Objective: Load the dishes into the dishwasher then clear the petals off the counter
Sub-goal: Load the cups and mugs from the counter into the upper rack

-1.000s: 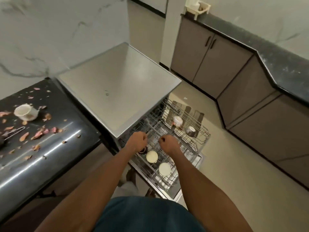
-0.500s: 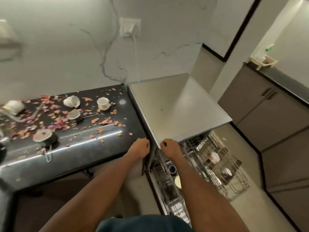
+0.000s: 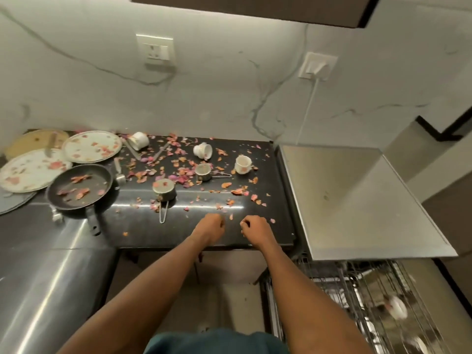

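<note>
Where petals [image 3: 178,172] lie, black counter [image 3: 143,231].

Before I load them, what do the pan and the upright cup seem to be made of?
Pan: probably metal with a dark, matte non-stick coating, black handle. Cup: likely glazed ceramic, white and slightly shiny, with a small printed motif.

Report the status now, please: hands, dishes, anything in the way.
Left hand and right hand loosely curled, holding nothing, above counter front edge. Cups, plates, pan not loaded. Petals scattered among them. Dishwasher rack out.
</note>
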A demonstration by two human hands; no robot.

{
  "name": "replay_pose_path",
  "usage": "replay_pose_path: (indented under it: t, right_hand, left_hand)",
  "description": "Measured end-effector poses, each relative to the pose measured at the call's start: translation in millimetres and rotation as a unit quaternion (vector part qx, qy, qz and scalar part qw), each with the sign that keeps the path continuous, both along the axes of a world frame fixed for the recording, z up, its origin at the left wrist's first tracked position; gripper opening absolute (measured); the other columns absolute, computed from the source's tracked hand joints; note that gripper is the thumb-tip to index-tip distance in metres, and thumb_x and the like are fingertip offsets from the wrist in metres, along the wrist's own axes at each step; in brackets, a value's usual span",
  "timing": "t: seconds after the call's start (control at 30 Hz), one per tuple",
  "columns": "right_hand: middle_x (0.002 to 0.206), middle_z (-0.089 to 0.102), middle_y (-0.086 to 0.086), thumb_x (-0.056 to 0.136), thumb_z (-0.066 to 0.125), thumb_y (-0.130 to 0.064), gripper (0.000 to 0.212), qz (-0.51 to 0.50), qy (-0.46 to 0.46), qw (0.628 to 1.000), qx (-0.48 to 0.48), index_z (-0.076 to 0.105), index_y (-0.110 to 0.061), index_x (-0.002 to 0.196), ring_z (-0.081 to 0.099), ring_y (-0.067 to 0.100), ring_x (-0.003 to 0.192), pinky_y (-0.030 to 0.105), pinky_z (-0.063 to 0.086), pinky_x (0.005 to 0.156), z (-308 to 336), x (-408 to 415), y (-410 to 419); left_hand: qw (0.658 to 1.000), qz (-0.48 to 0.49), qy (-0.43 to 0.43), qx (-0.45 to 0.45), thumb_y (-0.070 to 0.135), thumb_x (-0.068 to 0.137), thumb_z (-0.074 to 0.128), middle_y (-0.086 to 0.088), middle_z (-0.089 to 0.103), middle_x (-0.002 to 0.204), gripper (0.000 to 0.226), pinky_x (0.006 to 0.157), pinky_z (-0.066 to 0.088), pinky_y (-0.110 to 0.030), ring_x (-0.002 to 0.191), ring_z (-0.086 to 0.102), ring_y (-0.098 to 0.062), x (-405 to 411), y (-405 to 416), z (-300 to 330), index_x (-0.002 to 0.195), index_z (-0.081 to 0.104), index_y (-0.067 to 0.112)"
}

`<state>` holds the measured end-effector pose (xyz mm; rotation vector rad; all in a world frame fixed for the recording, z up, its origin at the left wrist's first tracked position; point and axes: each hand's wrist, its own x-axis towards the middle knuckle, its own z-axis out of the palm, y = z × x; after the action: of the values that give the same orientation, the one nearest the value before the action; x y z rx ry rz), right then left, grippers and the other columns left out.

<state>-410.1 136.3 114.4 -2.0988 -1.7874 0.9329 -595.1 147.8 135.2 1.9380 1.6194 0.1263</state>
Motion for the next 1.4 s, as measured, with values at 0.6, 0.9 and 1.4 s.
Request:
replay_pose_path:
  t: [0.6, 0.9, 1.4]
  right_hand:
    - [0.089, 0.071, 0.008, 0.099, 0.053, -0.025, 0.023, 0.219, -0.024, 0.975, -0.02, 0.071, -0.015, 0.088, 0.065, 0.024, 0.084, 0.041, 0.056, 0.079, 7.4, -149.7, 120.1]
    - [0.137, 0.06, 0.007, 0.091, 0.074, -0.034, 0.055, 0.213, 0.08, 0.972, -0.051, 0.055, -0.015, 0.139, 0.057, 0.025, 0.124, 0.039, 0.048, 0.102, 0.0, -183.6, 180.8]
    - [0.137, 0.052, 0.006, 0.06, 0.091, -0.049, 0.097, 0.23, 0.06, 0.97, -0.051, 0.044, -0.019, 0.139, 0.051, 0.029, 0.128, 0.048, 0.047, 0.105, -38.1, -235.1, 202.8]
  left_hand:
    - [0.967, 0.255, -0.015, -0.004, 0.014, 0.092, 0.05, -0.013, 0.07, 0.097, 0.021, 0.079, 0.052, -0.039, 0.094, 0.066, -0.032, -127.5, 44.2, -9.2, 0.091, 0.07, 0.007]
    - [0.91, 0.412, -0.043, -0.03, 0.012, 0.088, 0.054, -0.004, 0.064, 0.091, 0.01, 0.072, 0.049, -0.036, 0.08, 0.06, -0.022, -134.5, 62.2, -31.1, 0.088, 0.061, 0.019]
    - [0.854, 0.492, -0.112, -0.123, 0.015, 0.083, 0.063, -0.003, 0.07, 0.101, 0.018, 0.079, 0.055, -0.031, 0.091, 0.067, -0.018, -155.8, 57.3, -47.6, 0.097, 0.071, 0.023]
